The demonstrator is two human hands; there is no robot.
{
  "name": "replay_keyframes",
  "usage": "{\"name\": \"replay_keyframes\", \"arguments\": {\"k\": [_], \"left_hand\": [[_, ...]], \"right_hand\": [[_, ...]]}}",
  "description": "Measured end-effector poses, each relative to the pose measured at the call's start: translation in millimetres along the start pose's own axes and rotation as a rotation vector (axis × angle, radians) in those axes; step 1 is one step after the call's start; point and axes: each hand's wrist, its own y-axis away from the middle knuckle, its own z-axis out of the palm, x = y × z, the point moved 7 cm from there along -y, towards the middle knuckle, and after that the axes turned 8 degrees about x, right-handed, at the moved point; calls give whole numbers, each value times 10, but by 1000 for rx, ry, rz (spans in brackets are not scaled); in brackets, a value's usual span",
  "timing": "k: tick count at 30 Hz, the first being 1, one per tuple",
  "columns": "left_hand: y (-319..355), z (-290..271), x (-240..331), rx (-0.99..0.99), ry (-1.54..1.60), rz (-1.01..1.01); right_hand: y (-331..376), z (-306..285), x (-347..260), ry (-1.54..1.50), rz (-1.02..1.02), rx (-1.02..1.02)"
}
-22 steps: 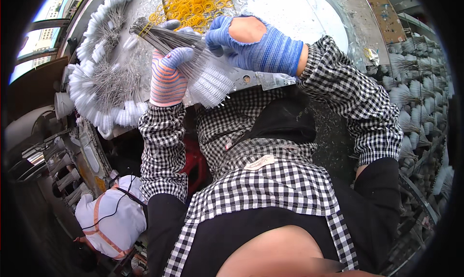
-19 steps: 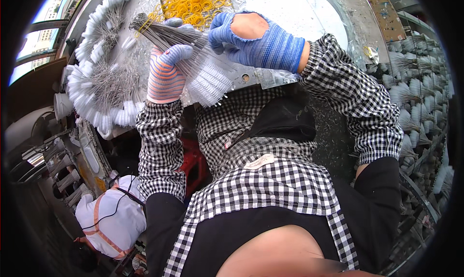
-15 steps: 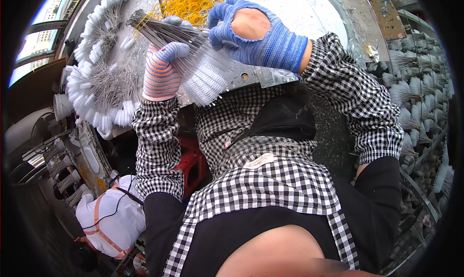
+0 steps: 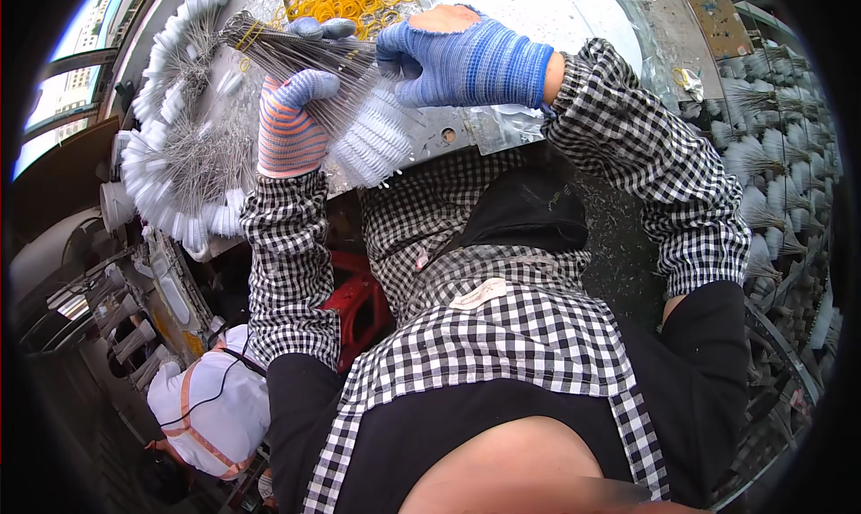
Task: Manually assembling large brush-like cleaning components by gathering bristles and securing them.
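Observation:
My left hand (image 4: 296, 124), in an orange-and-blue striped glove, is closed around a bundle of wire-handled brushes (image 4: 375, 146). Their white bristle heads fan out toward me, and the bare twisted wires point to the far left. A yellow rubber band (image 4: 249, 35) circles the wires near their far ends. At the bundle's right side is my right hand (image 4: 462, 58), in a blue knit glove with a hole over its back. Its fingers are curled in against the wires; what lies between their tips is hidden.
Loose white brushes (image 4: 184, 155) lie heaped along the table's left side. Yellow rubber bands (image 4: 345, 1) are piled at the far middle. More brushes (image 4: 771, 164) fill racks at the right. A person in a white top (image 4: 211, 406) is at lower left, near a red stool (image 4: 363, 299).
Both hands and the bundle have shifted slightly left in the picture. My right hand has turned, so less of the glove's hole shows. My left hand still grips the brushes.

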Motion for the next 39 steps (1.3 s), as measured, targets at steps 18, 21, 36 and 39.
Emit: {"name": "replay_keyframes", "arguments": {"k": [18,21,36,39], "left_hand": [[-40,-42,56,-95,48,105],[-64,2,90,-158,-1,128],[-394,0,-6,-101,64,76],[-494,20,-78,-79,29,118]], "right_hand": [[9,37,12,-93,42,43],[-18,-15,-23,-165,133,-80],[-62,-60,39,-126,122,10],[-81,-75,92,-84,94,16]]}}
